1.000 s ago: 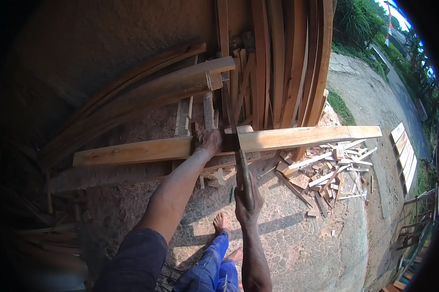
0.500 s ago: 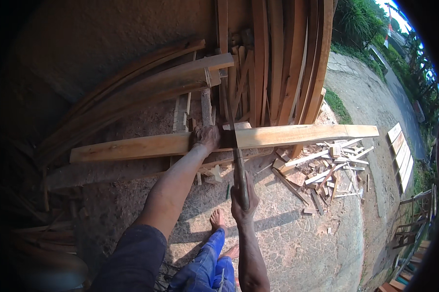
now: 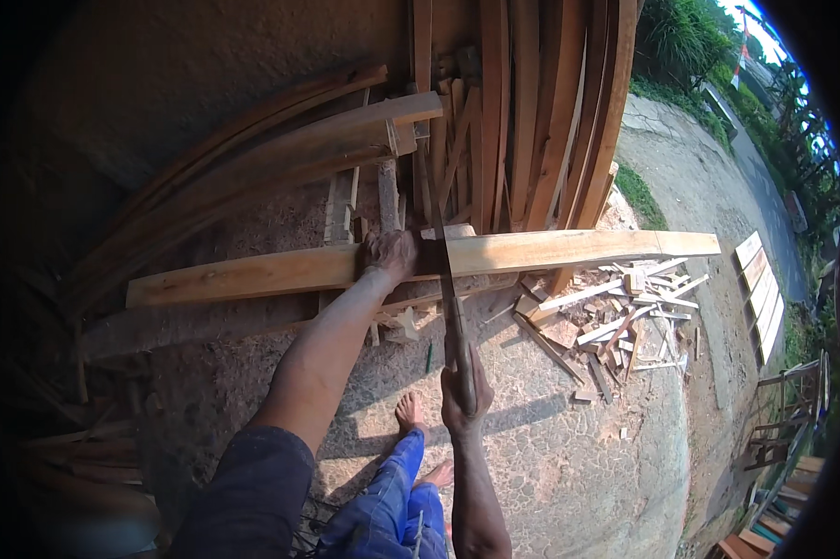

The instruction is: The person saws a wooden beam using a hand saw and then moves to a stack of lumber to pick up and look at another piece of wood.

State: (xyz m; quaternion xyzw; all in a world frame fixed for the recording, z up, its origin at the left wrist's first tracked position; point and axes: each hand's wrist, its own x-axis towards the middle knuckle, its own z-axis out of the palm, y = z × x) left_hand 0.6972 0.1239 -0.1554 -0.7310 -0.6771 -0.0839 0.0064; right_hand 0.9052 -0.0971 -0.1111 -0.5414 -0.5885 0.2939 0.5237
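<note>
A long pale wooden plank (image 3: 569,250) lies crosswise in front of me. My left hand (image 3: 389,257) is closed over it near its middle, just left of a handsaw (image 3: 445,253). The saw's thin blade crosses the plank, seen almost edge-on. I cannot make out how deep it sits in the wood. My right hand (image 3: 466,396) is wrapped round the saw's handle, on the near side of the plank. Under the plank, wooden supports (image 3: 387,196) show only in part.
Long boards (image 3: 541,121) stand upright beyond the plank. More curved-looking timbers (image 3: 252,177) lie at the far left. Loose offcuts (image 3: 615,326) are heaped on the right. My bare feet (image 3: 409,413) are on the rough ground, near a small green stick-like thing (image 3: 429,359).
My right hand has drawn the saw back toward me. My left hand keeps its place on the plank. The whole view has shifted slightly.
</note>
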